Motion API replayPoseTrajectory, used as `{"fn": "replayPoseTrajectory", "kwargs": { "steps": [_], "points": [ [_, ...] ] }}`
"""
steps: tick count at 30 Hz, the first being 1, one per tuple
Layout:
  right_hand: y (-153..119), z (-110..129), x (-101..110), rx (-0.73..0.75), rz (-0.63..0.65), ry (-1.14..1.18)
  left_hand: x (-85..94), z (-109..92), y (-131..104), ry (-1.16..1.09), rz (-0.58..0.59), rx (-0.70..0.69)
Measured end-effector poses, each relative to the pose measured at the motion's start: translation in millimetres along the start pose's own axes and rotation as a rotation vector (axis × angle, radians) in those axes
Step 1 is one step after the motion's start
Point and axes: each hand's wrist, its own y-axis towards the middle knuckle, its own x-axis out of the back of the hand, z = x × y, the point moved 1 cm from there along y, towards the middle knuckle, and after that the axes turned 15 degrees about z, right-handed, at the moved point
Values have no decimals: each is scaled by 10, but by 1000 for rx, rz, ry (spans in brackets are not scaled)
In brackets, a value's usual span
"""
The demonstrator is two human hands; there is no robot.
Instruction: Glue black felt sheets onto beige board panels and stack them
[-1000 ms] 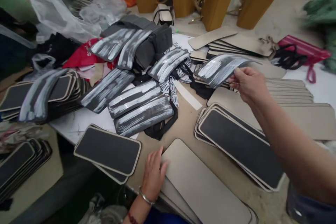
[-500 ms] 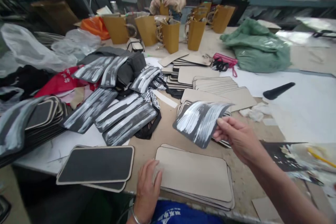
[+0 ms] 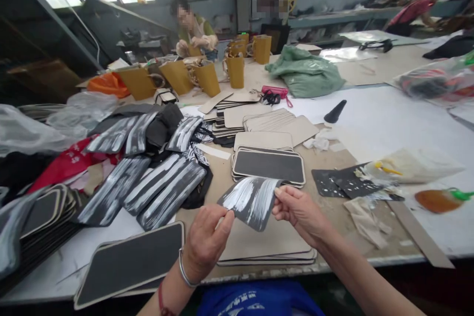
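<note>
Dark grey and streaked with white, a curved panel (image 3: 250, 203) hangs in the air before me, held between my two hands just above a pile of beige panels (image 3: 264, 244) at the near edge of the worktop (image 3: 315, 162). My left grip (image 3: 207, 239) is closed at its left end, thumb and fingertips together on the edge; my right grip (image 3: 300, 213) pinches the upper right corner between thumb and fingers. It bows a little, with the streaked face upward (the white runs in broad, uneven strokes, leaving grey between them).

Just behind it lies a stack of dark-faced panels (image 3: 270, 165) with pale borders. To the left of the beige pile, near my left wrist, two more bordered panels (image 3: 135, 260) overlap at the edge. Farther left, several streaked strips (image 3: 172, 192) lie at a slant, some side by side, others against grey and black material, with a red cloth (image 3: 64, 163) beyond.

On my right are speckled black cards (image 3: 328, 182), a crumpled beige cloth (image 3: 367, 222) and a bottle (image 3: 437, 201) of amber liquid with a green tip, lying on its side. At the far side, mustard-coloured bags (image 3: 208, 80) stand in a row, a green sack (image 3: 305, 74) slumps beside them, and a co-worker (image 3: 194, 34) has both hands at another bag.
</note>
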Motion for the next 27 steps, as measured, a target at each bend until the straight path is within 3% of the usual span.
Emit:
{"fn": "replayPoseTrajectory", "kwargs": {
  "steps": [4,8,10,13,18,21,25,27],
  "points": [
    [-150,-133,100,82,18,-160,127,-95,202,-54,46,60],
    [-280,-600,394,-163,54,-361,287,-208,417,-105,82,167],
    [-302,-824,594,-243,-21,-418,371,-281,499,-118,103,193],
    [-290,-981,853,-171,-168,-387,475,-396,574,-139,123,236],
    [-239,-906,1063,0,-343,-151,562,-548,597,-167,171,354],
    [-216,-815,1127,55,-336,-56,590,-602,593,-197,176,427],
    [-220,-679,1218,94,-322,-165,614,-596,558,-267,161,575],
    [-249,-631,1258,96,-322,-296,600,-534,481,-348,148,717]
  ]
}}
